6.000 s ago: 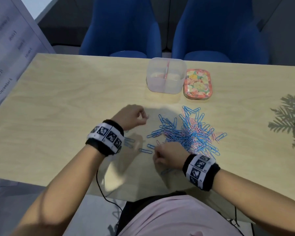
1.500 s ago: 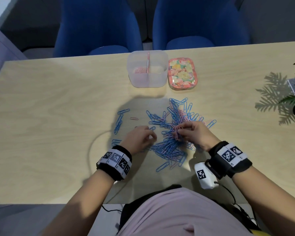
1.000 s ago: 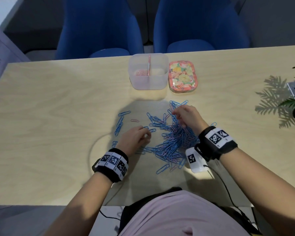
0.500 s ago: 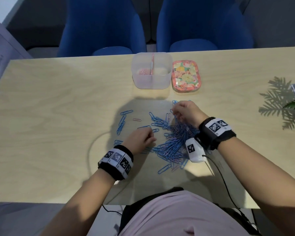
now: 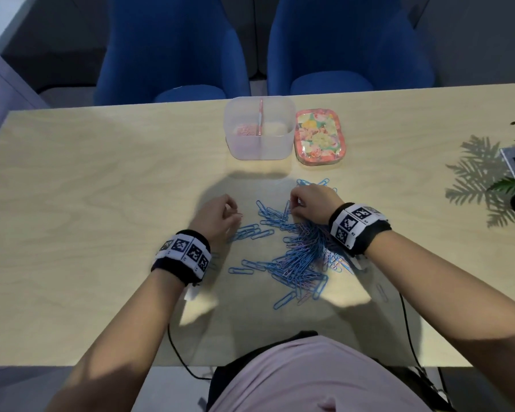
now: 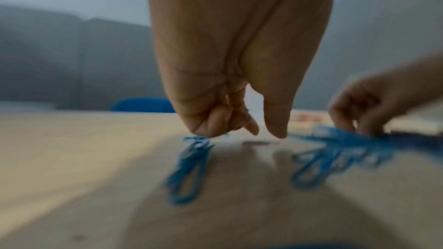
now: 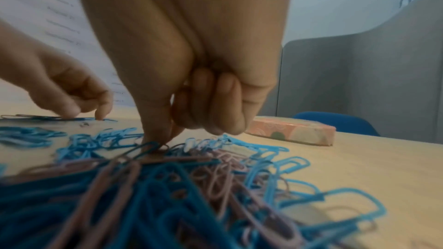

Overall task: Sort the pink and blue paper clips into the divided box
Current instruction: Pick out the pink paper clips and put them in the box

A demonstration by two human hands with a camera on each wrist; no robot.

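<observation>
A pale wooden bench (image 5: 87,203) holds a clear divided box (image 5: 260,144) at the far edge, with pink clips in its left compartment. A floral lid (image 5: 320,138) lies just beside it. Nearer, a tangled heap of blue and pink paper clips (image 5: 304,257) spreads out. The right hand (image 5: 312,200) pinches into the heap's far side. The left hand (image 5: 217,215) reaches, fingers (image 6: 275,128) curled, toward a loose pink clip (image 5: 240,215); contact unclear. Best lifted singly, free of neighbours.

The table (image 5: 101,203) is showing pale matt wood grain. The box (image 5: 259,144) is looking like frosted translucent plastic. The clips (image 5: 304,257) are wearing smooth coloured coating; the lid (image 5: 320,138) is gleaming glossy.
</observation>
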